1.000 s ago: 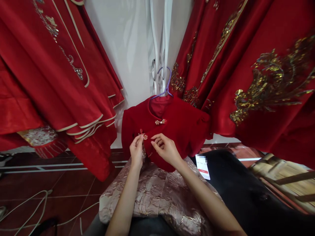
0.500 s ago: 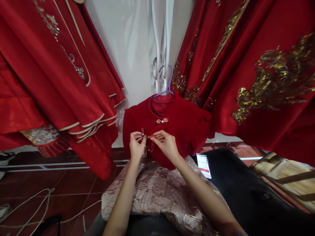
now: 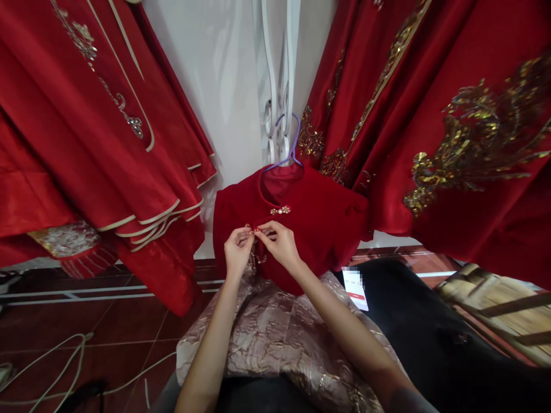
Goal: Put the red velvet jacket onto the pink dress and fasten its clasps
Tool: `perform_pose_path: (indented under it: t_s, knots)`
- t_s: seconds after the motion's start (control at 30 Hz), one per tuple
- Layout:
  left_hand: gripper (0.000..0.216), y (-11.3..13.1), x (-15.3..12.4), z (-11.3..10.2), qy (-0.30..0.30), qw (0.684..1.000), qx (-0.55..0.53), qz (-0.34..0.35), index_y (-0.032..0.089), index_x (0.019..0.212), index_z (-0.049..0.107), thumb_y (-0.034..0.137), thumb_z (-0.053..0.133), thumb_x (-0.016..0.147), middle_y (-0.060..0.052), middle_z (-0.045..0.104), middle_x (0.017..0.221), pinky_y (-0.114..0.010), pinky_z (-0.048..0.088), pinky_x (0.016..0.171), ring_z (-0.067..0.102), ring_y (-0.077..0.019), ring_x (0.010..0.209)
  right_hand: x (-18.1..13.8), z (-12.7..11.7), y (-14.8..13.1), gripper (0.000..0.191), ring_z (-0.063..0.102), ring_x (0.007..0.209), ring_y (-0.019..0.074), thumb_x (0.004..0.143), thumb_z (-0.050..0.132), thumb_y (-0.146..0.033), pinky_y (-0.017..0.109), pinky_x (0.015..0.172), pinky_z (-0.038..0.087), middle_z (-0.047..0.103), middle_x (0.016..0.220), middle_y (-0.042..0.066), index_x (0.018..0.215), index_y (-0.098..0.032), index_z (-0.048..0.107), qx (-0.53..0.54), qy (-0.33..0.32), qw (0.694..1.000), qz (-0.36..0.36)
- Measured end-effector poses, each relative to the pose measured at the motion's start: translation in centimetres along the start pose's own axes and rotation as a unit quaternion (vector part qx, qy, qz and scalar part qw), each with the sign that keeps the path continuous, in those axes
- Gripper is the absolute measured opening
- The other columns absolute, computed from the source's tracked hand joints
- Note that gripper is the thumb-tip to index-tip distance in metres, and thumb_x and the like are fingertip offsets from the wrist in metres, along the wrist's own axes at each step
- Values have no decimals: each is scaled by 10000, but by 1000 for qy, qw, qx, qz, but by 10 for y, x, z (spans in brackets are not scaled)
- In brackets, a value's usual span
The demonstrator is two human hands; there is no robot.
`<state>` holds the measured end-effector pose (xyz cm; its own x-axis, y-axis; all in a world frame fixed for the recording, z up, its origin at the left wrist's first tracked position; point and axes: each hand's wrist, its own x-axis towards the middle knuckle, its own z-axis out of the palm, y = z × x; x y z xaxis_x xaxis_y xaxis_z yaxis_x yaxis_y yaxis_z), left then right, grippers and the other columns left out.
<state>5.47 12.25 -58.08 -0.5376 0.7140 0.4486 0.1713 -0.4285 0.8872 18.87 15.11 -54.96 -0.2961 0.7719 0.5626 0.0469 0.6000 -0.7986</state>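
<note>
Far left: red robes with cream piping, hanging; pale cables on the tiled floor below.

Centre: left hand closed in a pinch on the lower clasp of a red velvet jacket. Right hand pinching the same clasp from the other side, fingertips of both meeting there. Lower clasp on the jacket's front flap, below a pearl clasp near the collar. Jacket on a purple hanger, above pink brocade fabric.

Right: white tag, black cloth, gold-embroidered red gowns.
</note>
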Motion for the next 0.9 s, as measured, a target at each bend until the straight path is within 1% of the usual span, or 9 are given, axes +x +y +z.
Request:
perform_pose_path:
  t_s: [0.13,0.23,0.3,0.43,0.6,0.9]
  knots:
    - [253,7,5,-1,-31,999,-7,-4,142,866,649,266,730,661,-67,712,843,-306,559,779,685,-164,793,8,1,8,155,682,779,134,814,662,-316,232,684,577,714,872,26,903,-189,674,24,-5,999,21]
    - [308,11,5,-1,-59,998,0,-16,142,917,661,286,751,660,-79,724,891,-311,565,791,692,-167,814,9,-1,10,152,686,774,135,813,656,-309,236,685,579,716,852,19,907,-191,675,25,-7,999,25]
    - [335,13,5,-1,-54,998,0,-15,140,929,665,306,768,657,-88,728,920,-313,567,799,694,-172,833,9,-1,10,152,687,773,138,811,655,-312,241,683,580,716,842,17,902,-192,675,25,-2,999,29]
    - [309,14,2,-1,-29,1000,5,-6,134,884,684,351,765,679,-100,739,906,-319,569,805,702,-184,839,5,2,10,172,686,766,145,808,663,-342,249,684,583,715,832,22,890,-192,678,34,27,998,34]
    - [295,14,-3,-1,-38,998,42,-3,148,919,701,367,741,726,-91,741,926,-309,579,789,707,-182,845,1,6,10,174,685,776,145,823,647,-344,252,698,586,716,851,26,904,-192,675,45,64,996,34]
    - [270,12,-3,-4,-37,998,32,-31,126,911,727,300,730,704,-113,750,939,-353,575,832,714,-201,837,1,6,12,200,686,772,150,805,669,-364,257,689,591,711,841,28,905,-191,672,34,53,998,20]
